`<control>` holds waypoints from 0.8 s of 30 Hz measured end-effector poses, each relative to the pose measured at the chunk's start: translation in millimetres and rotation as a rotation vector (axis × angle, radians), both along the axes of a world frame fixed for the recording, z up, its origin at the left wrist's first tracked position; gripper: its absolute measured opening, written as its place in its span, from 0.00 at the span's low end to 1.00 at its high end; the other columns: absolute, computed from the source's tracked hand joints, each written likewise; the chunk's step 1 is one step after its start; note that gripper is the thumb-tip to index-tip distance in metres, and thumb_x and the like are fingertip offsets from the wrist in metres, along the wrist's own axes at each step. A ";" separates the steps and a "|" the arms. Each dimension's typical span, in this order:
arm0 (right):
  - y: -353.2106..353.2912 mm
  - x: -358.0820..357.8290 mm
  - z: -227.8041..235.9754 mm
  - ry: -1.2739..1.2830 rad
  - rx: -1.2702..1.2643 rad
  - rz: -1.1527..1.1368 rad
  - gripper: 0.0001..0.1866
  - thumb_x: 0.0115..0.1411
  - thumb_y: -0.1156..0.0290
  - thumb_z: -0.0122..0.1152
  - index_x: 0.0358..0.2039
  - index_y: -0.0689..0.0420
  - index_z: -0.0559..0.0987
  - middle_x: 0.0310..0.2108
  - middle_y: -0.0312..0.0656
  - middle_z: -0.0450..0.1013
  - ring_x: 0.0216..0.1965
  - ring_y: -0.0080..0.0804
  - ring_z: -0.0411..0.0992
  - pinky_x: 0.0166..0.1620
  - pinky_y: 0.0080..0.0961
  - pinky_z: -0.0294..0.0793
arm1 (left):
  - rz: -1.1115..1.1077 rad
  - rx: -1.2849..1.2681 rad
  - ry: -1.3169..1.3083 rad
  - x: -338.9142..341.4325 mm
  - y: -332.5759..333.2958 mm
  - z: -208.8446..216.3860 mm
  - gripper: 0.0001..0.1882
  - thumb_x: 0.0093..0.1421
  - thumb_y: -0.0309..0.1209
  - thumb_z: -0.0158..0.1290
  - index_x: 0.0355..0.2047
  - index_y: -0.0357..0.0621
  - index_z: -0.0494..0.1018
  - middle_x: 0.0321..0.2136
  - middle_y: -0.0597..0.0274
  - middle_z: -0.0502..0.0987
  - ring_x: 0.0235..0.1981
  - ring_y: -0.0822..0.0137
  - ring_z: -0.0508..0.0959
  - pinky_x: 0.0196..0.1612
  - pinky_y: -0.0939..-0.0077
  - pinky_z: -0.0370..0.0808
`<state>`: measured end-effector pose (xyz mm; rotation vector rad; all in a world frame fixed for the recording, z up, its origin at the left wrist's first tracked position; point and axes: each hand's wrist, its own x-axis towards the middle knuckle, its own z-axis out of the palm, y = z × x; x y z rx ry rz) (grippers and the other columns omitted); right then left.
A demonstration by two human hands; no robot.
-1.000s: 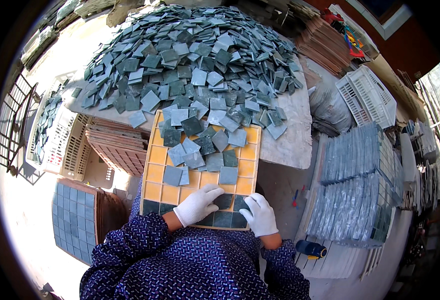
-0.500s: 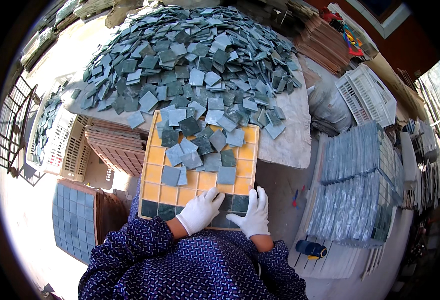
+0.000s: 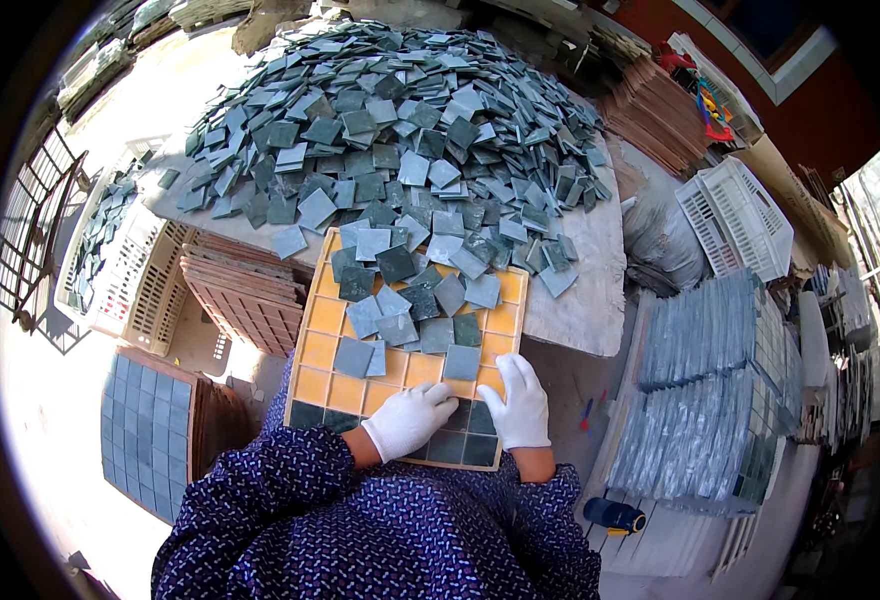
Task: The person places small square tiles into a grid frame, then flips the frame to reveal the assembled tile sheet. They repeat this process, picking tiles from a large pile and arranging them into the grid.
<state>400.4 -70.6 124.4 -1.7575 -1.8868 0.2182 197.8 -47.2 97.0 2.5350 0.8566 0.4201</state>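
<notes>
A yellow gridded tray (image 3: pixel 320 352) leans against my front, its far end under loose tiles. Dark green-grey square tiles (image 3: pixel 480 450) fill the rows of cells nearest me. My left hand (image 3: pixel 410 421), in a white glove, rests over those rows with its fingers curled together; what its fingertips hold, if anything, is hidden. At the tray's right side, my right hand (image 3: pixel 522 405), also gloved, has its thumb apart from its fingers and touches the edge. Several loose tiles (image 3: pixel 396 330) lie scattered on the yellow cells just beyond both hands.
Beyond the tray, a large heap of square tiles (image 3: pixel 380 130) covers the table (image 3: pixel 585 310). Stacked brown trays (image 3: pixel 245 290) and white crates (image 3: pixel 155 285) stand left. To the right are wrapped tile stacks (image 3: pixel 695 430), a white crate (image 3: pixel 740 215) and a dark blue bottle (image 3: pixel 614 515).
My right hand has moved up along the tray's right edge, uncovering filled cells near the lower corner. My left hand stays over the tiled rows. The whole view has shifted slightly.
</notes>
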 end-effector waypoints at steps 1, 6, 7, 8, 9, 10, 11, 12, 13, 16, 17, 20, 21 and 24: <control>10.7 -7.1 4.0 -0.056 -0.036 0.082 0.26 0.51 0.66 0.66 0.51 0.54 0.71 0.51 0.45 0.67 0.47 0.45 0.70 0.49 0.36 0.72 | 0.006 0.009 -0.029 -1.6 1.6 5.6 0.16 0.54 0.29 0.53 0.44 0.43 0.71 0.41 0.58 0.70 0.41 0.56 0.74 0.43 0.67 0.74; 36.7 -8.7 -13.2 -0.266 -0.022 0.239 0.29 0.50 0.64 0.65 0.53 0.57 0.70 0.50 0.46 0.67 0.45 0.45 0.71 0.48 0.37 0.73 | 0.302 0.183 -0.051 -54.3 25.7 31.2 0.25 0.46 0.32 0.61 0.47 0.44 0.70 0.44 0.57 0.70 0.44 0.54 0.71 0.46 0.63 0.72; 35.8 -8.8 -17.0 -0.223 0.017 0.220 0.29 0.50 0.64 0.65 0.53 0.57 0.70 0.49 0.47 0.68 0.44 0.45 0.72 0.46 0.37 0.73 | 0.352 0.178 -0.035 -66.6 33.2 32.3 0.28 0.44 0.33 0.62 0.48 0.43 0.70 0.44 0.56 0.70 0.45 0.53 0.71 0.47 0.62 0.71; 31.6 -8.6 -21.3 -0.180 0.056 0.199 0.29 0.51 0.64 0.65 0.53 0.57 0.70 0.48 0.47 0.69 0.43 0.45 0.72 0.45 0.37 0.74 | 0.369 0.133 0.018 -76.4 37.7 29.9 0.32 0.41 0.34 0.64 0.49 0.42 0.69 0.44 0.55 0.69 0.45 0.52 0.70 0.48 0.62 0.70; 31.0 -12.4 -20.3 -0.137 0.096 0.180 0.28 0.51 0.64 0.64 0.53 0.57 0.70 0.48 0.47 0.69 0.42 0.45 0.73 0.44 0.37 0.75 | 0.357 0.118 0.038 -80.0 39.9 29.4 0.32 0.41 0.35 0.64 0.49 0.41 0.69 0.44 0.54 0.69 0.45 0.52 0.70 0.48 0.62 0.70; 29.0 -19.3 -19.6 -0.033 0.157 0.186 0.23 0.54 0.66 0.61 0.51 0.57 0.71 0.43 0.50 0.73 0.39 0.49 0.74 0.41 0.39 0.75 | 0.344 0.102 0.058 -82.3 41.4 29.2 0.32 0.41 0.35 0.64 0.48 0.40 0.68 0.44 0.54 0.69 0.45 0.52 0.69 0.48 0.62 0.70; 28.0 -26.7 -19.1 0.045 0.057 0.195 0.21 0.56 0.66 0.59 0.50 0.57 0.72 0.41 0.51 0.74 0.38 0.50 0.74 0.41 0.39 0.75 | 0.330 0.086 0.078 -83.8 43.5 30.0 0.32 0.42 0.35 0.64 0.48 0.40 0.68 0.44 0.53 0.69 0.45 0.51 0.69 0.48 0.62 0.70; 24.4 -32.1 -18.6 0.119 -0.047 0.192 0.19 0.57 0.67 0.58 0.49 0.57 0.72 0.40 0.52 0.74 0.38 0.51 0.74 0.41 0.40 0.74 | 0.325 0.068 0.106 -79.7 46.7 33.9 0.32 0.41 0.36 0.65 0.47 0.39 0.68 0.43 0.52 0.69 0.45 0.51 0.69 0.48 0.63 0.70; 22.1 -38.0 -17.4 0.193 -0.151 0.189 0.17 0.58 0.67 0.57 0.48 0.57 0.73 0.38 0.53 0.75 0.38 0.51 0.74 0.41 0.40 0.74 | 0.329 0.069 0.111 -77.9 46.8 34.1 0.31 0.41 0.35 0.64 0.46 0.39 0.68 0.42 0.53 0.69 0.44 0.52 0.69 0.48 0.63 0.70; 23.8 -48.9 -13.6 0.250 -0.253 0.327 0.13 0.62 0.65 0.53 0.46 0.53 0.75 0.37 0.50 0.76 0.39 0.50 0.74 0.40 0.40 0.73 | 0.308 0.101 0.094 -75.8 47.9 32.0 0.27 0.43 0.33 0.63 0.44 0.41 0.69 0.39 0.56 0.69 0.43 0.53 0.69 0.47 0.63 0.70; 23.8 -50.1 -12.2 0.258 -0.316 0.371 0.13 0.62 0.64 0.53 0.46 0.52 0.75 0.38 0.49 0.76 0.38 0.50 0.74 0.40 0.41 0.72 | 0.283 0.128 0.072 -75.6 48.1 28.5 0.26 0.43 0.33 0.62 0.43 0.41 0.69 0.40 0.56 0.69 0.43 0.53 0.70 0.47 0.63 0.70; 20.8 -50.5 -13.6 0.217 -0.364 0.363 0.12 0.62 0.63 0.53 0.45 0.50 0.75 0.37 0.47 0.75 0.39 0.49 0.73 0.39 0.41 0.72 | 0.230 0.150 -0.051 -77.9 50.8 29.8 0.23 0.45 0.31 0.60 0.43 0.41 0.70 0.41 0.56 0.70 0.44 0.53 0.70 0.48 0.64 0.70; 19.0 -49.5 -13.8 0.195 -0.361 0.355 0.12 0.62 0.63 0.54 0.45 0.50 0.75 0.37 0.47 0.75 0.38 0.49 0.73 0.39 0.41 0.72 | 0.210 0.143 -0.104 -77.1 51.3 32.3 0.21 0.46 0.31 0.58 0.42 0.41 0.70 0.42 0.56 0.70 0.45 0.52 0.70 0.48 0.64 0.70; 16.9 -48.1 -9.5 0.124 -0.319 0.294 0.13 0.59 0.66 0.57 0.45 0.51 0.77 0.38 0.46 0.75 0.39 0.48 0.74 0.41 0.38 0.73 | 0.187 -0.046 -0.309 -78.1 47.6 45.8 0.24 0.50 0.30 0.56 0.49 0.39 0.69 0.44 0.53 0.73 0.44 0.56 0.73 0.48 0.65 0.71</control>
